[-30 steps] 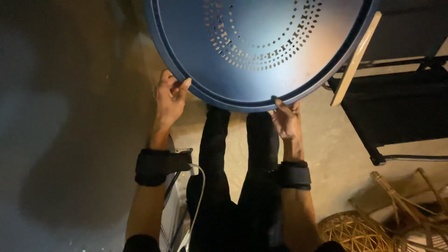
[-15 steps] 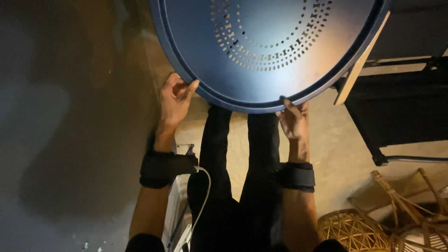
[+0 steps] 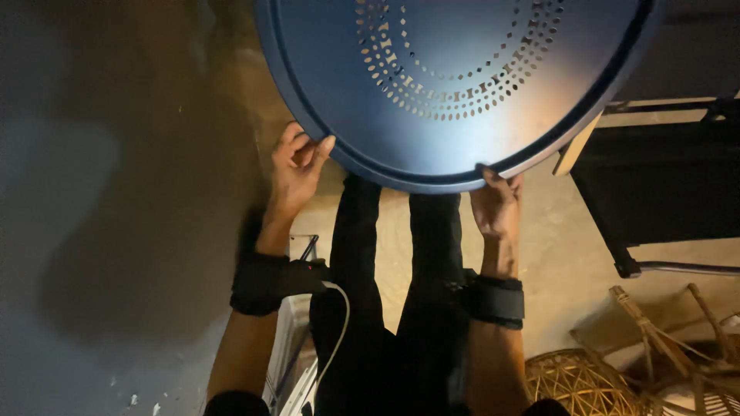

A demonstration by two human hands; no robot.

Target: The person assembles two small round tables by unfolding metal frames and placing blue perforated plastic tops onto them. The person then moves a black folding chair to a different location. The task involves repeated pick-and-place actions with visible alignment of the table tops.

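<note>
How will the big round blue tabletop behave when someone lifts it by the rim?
The blue tabletop looks like rigid metal, so probably stiff. It is wide, so probably awkward; both left hand and right hand hold its rim. Smooth paint may be slippery.

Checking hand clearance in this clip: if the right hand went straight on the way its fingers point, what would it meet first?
The right hand points up-frame and already grips the rim of the round blue perforated tabletop. Going straight on, it would likely press into that rim or slide beneath the top; depth there is unclear.

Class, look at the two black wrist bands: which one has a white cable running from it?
The left wrist band: a white cable curves down from it. The right wrist band shows none.
</note>
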